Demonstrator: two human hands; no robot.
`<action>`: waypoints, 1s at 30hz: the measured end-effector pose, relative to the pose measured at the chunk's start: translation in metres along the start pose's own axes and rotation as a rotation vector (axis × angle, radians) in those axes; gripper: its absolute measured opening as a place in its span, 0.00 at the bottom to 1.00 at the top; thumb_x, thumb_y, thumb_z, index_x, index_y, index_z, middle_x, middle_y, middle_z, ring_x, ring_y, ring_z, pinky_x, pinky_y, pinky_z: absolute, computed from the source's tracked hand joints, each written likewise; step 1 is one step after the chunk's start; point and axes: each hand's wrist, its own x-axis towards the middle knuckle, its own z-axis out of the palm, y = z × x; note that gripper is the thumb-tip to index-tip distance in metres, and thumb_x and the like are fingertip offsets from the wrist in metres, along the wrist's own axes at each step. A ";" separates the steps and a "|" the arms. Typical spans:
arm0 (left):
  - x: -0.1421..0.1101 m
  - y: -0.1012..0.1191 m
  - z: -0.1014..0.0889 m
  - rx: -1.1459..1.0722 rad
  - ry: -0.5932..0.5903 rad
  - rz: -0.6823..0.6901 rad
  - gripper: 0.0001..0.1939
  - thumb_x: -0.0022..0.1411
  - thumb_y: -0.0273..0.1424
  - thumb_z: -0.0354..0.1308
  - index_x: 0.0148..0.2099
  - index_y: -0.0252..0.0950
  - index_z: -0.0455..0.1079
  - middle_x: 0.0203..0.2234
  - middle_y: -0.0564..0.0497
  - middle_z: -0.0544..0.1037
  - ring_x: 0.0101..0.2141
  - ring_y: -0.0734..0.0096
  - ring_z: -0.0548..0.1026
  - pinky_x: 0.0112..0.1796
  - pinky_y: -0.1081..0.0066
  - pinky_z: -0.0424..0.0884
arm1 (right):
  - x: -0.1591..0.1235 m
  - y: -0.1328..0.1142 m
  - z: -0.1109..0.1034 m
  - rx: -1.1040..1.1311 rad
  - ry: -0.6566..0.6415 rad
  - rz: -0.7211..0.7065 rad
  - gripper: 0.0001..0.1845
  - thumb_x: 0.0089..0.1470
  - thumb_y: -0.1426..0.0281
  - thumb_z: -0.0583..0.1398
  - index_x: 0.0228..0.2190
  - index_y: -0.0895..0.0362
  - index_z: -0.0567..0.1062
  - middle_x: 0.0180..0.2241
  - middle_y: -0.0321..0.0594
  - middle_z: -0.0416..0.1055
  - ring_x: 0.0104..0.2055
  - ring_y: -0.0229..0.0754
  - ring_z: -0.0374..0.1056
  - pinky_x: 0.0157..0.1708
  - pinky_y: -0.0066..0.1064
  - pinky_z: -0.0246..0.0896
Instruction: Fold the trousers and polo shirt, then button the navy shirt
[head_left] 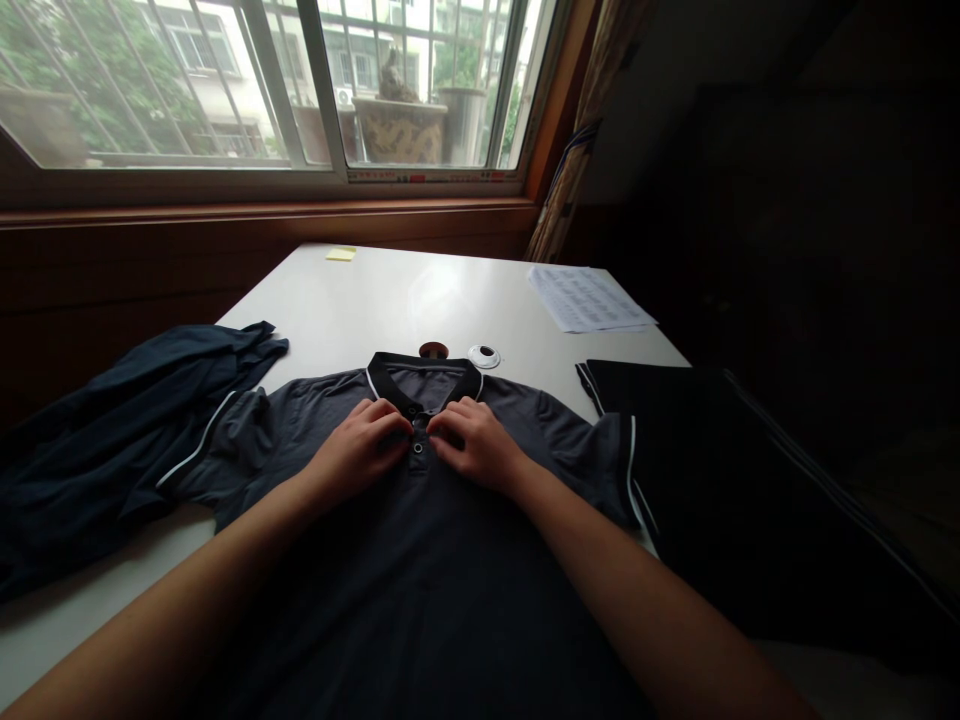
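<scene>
A dark grey polo shirt (427,560) lies spread out face up, its black collar with white edging toward the window. Both hands are at its button placket (418,462), just below the collar. My left hand (367,435) pinches the left side of the placket with bent fingers. From the other side, my right hand (476,440) has its fingers closed on the placket's right edge. A round button (418,448) shows between the fingertips. Whether the upper button is fastened is hidden by the fingers.
The shirt rests on a white table (390,300). Crumpled dark blue clothing (112,430) lies at the left, folded black clothing (720,480) at the right. Beyond the collar are a cable hole (433,350) and its white cover (484,356). Printed papers (589,298) and a yellow note (341,254) lie farther back.
</scene>
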 end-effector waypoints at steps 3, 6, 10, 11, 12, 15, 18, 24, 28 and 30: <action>0.000 -0.001 0.001 0.024 0.005 -0.019 0.07 0.65 0.31 0.56 0.45 0.41 0.74 0.40 0.48 0.75 0.40 0.62 0.69 0.44 0.63 0.68 | -0.001 0.002 0.002 0.020 -0.029 -0.160 0.09 0.60 0.68 0.61 0.42 0.52 0.80 0.33 0.39 0.74 0.37 0.42 0.66 0.40 0.35 0.59; 0.001 -0.003 0.001 0.003 0.006 -0.030 0.06 0.65 0.31 0.57 0.43 0.41 0.72 0.40 0.49 0.76 0.41 0.61 0.69 0.44 0.62 0.68 | -0.002 0.003 0.005 0.019 -0.043 -0.212 0.10 0.60 0.67 0.61 0.41 0.51 0.82 0.33 0.39 0.74 0.35 0.41 0.68 0.38 0.33 0.61; 0.000 -0.006 0.000 -0.107 0.035 -0.109 0.07 0.62 0.31 0.59 0.44 0.40 0.70 0.39 0.49 0.77 0.41 0.61 0.71 0.42 0.63 0.70 | -0.002 0.002 0.005 0.035 -0.014 -0.184 0.11 0.61 0.67 0.61 0.41 0.51 0.84 0.31 0.39 0.74 0.33 0.39 0.69 0.35 0.31 0.64; 0.000 -0.007 0.000 -0.128 0.046 -0.126 0.08 0.62 0.31 0.59 0.45 0.40 0.69 0.40 0.49 0.77 0.42 0.61 0.71 0.42 0.63 0.70 | -0.002 0.002 0.005 0.035 -0.011 -0.180 0.11 0.61 0.67 0.61 0.41 0.52 0.84 0.31 0.39 0.74 0.32 0.38 0.69 0.34 0.30 0.64; 0.000 -0.007 0.000 -0.140 0.052 -0.132 0.09 0.62 0.31 0.59 0.45 0.40 0.69 0.41 0.49 0.77 0.43 0.61 0.71 0.43 0.63 0.71 | -0.002 0.002 0.004 0.033 -0.011 -0.181 0.11 0.61 0.67 0.61 0.41 0.51 0.84 0.31 0.39 0.74 0.32 0.38 0.69 0.34 0.30 0.64; 0.000 -0.006 0.000 -0.120 0.056 -0.098 0.10 0.62 0.29 0.58 0.47 0.41 0.69 0.42 0.50 0.77 0.45 0.60 0.71 0.45 0.62 0.70 | -0.002 0.002 0.002 0.021 -0.031 -0.202 0.11 0.59 0.67 0.62 0.41 0.51 0.84 0.32 0.39 0.74 0.33 0.39 0.69 0.35 0.30 0.64; 0.000 -0.004 0.001 -0.065 0.052 -0.054 0.10 0.62 0.28 0.57 0.47 0.41 0.70 0.42 0.50 0.78 0.46 0.60 0.70 0.49 0.60 0.68 | -0.001 0.001 0.001 -0.016 -0.039 -0.208 0.10 0.59 0.66 0.63 0.40 0.50 0.84 0.32 0.39 0.74 0.33 0.38 0.68 0.36 0.30 0.63; 0.000 -0.005 0.003 0.021 0.029 -0.021 0.12 0.66 0.31 0.56 0.50 0.41 0.73 0.49 0.48 0.76 0.49 0.58 0.67 0.53 0.57 0.67 | 0.000 -0.001 0.000 -0.129 -0.031 -0.259 0.10 0.59 0.66 0.63 0.40 0.50 0.84 0.31 0.39 0.73 0.33 0.39 0.67 0.34 0.32 0.58; -0.001 -0.006 0.004 0.084 0.016 -0.019 0.17 0.66 0.32 0.55 0.56 0.42 0.73 0.52 0.46 0.74 0.52 0.55 0.64 0.55 0.54 0.66 | -0.001 -0.002 -0.002 -0.069 -0.064 -0.324 0.10 0.59 0.67 0.62 0.40 0.51 0.83 0.29 0.38 0.72 0.32 0.39 0.67 0.33 0.32 0.59; -0.002 -0.007 0.005 0.108 0.009 -0.018 0.18 0.66 0.33 0.55 0.57 0.43 0.72 0.53 0.46 0.73 0.53 0.54 0.63 0.56 0.53 0.65 | -0.002 -0.002 -0.003 -0.019 -0.074 -0.315 0.10 0.59 0.67 0.62 0.40 0.51 0.83 0.30 0.38 0.73 0.32 0.39 0.68 0.34 0.31 0.60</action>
